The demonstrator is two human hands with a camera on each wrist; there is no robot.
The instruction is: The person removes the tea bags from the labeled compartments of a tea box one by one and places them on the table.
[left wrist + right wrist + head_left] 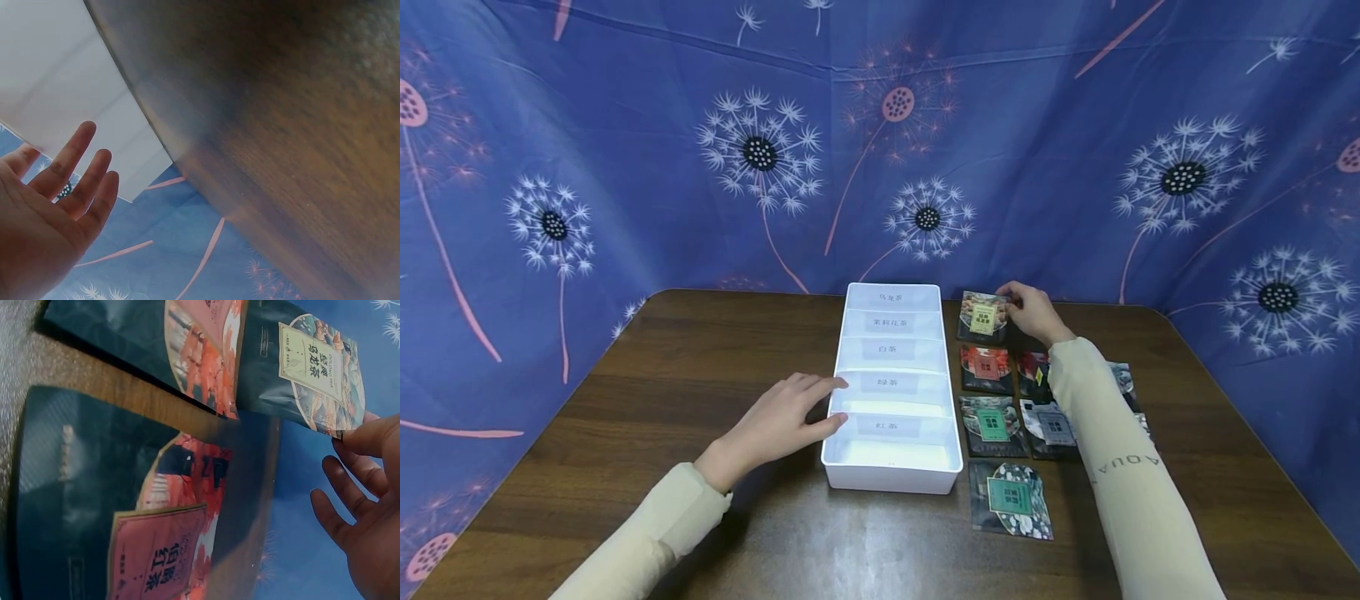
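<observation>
A long white compartment box [893, 478] with labelled sections lies across the middle of the table. At its left rim is my left hand [778, 419], fingers loosely extended, thumb and index tip over the edge; the left wrist view shows the other fingers spread beside the white side wall [69, 75]. My right hand [1032, 312] pinches the corner of a dark tea packet [982, 317] with a yellow label, at the back right of the box. In the right wrist view, thumb and forefinger meet at the corner of this packet [312, 362], the other fingers loose.
Right of the box lie more packets: a red-labelled one [987, 369], a green-labelled one [994, 426], a grey-labelled one [1051, 429] and a floral one [1011, 498] nearest me. Others are partly under my right sleeve [1112, 450]. A blue dandelion cloth [820, 242] hangs behind the table.
</observation>
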